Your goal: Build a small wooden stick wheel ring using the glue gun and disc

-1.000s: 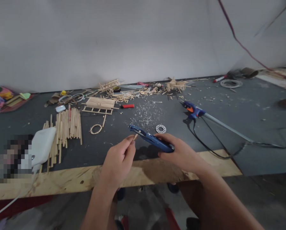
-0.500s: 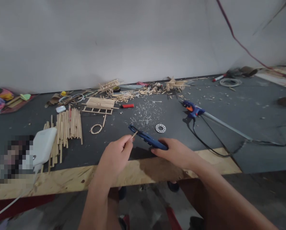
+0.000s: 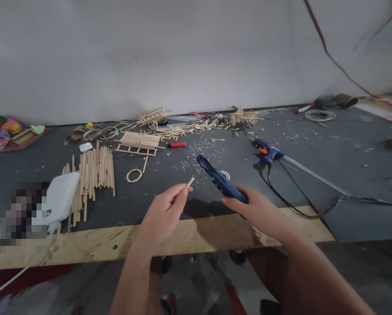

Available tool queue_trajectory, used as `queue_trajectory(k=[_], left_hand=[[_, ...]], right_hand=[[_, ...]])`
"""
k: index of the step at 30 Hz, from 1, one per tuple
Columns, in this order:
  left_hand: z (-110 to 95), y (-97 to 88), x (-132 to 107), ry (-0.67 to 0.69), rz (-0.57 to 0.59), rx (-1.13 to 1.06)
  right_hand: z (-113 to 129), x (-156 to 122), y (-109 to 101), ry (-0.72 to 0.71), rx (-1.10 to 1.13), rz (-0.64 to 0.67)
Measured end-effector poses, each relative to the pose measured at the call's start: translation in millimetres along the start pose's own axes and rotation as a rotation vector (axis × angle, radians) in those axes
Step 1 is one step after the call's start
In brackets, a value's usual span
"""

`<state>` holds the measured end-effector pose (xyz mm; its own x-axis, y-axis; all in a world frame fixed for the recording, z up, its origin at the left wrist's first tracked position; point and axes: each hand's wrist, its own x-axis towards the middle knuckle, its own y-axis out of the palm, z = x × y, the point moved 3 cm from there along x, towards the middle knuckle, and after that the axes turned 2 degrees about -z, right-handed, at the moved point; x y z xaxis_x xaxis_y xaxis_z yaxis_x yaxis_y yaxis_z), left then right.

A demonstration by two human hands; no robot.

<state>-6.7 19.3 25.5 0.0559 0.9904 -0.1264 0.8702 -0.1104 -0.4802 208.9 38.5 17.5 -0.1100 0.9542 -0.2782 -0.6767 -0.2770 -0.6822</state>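
Note:
My left hand (image 3: pixel 164 212) pinches a short wooden stick (image 3: pixel 190 182) between thumb and fingertips, its pale end pointing up and right. In my right hand (image 3: pixel 256 208) is a dark blue hand tool (image 3: pixel 220 178) with a looped far end; its exact kind is unclear. A gap separates the tool from the stick. Behind the tool, a white ring with holes (image 3: pixel 225 175) lies partly hidden on the dark tabletop. Left of my hands is a small ring of wooden pieces (image 3: pixel 134 175), close to a loose stick (image 3: pixel 145 164).
Many wooden sticks (image 3: pixel 97 173) lie at left beside a white power bank (image 3: pixel 61 194) with a cable. A wooden slatted model (image 3: pixel 139 141) and a red lighter (image 3: pixel 177 145) sit farther back. A blue glue gun (image 3: pixel 268 151) with a trailing cord rests at right.
The tool has come away from the stick, moving right and up with my right hand, and now partly covers the white ring. My left hand has shifted slightly right, still pinching the stick.

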Motion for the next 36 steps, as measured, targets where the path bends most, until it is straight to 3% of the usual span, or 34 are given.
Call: queue_trajectory(k=[16, 25, 29, 32, 36], left_hand=[[-3, 10.0, -2, 0.038, -0.033, 0.01], [-7, 0.5, 3, 0.02, -0.074, 0.139], [2, -6.4, 4, -0.024, -0.099, 0.134], [11, -11.5, 3, -0.078, -0.109, 0.066], [15, -15.0, 0, -0.089, -0.07, -0.013]], right_hand=[[9, -13, 9, -0.078, 0.021, 0.064], [13, -3, 26, -0.1, -0.032, 0.04], [16, 6, 32, -0.069, -0.044, -0.011], [14, 13, 26, -0.021, -0.04, -0.057], [2, 21, 3, 0.065, -0.028, -0.11]])
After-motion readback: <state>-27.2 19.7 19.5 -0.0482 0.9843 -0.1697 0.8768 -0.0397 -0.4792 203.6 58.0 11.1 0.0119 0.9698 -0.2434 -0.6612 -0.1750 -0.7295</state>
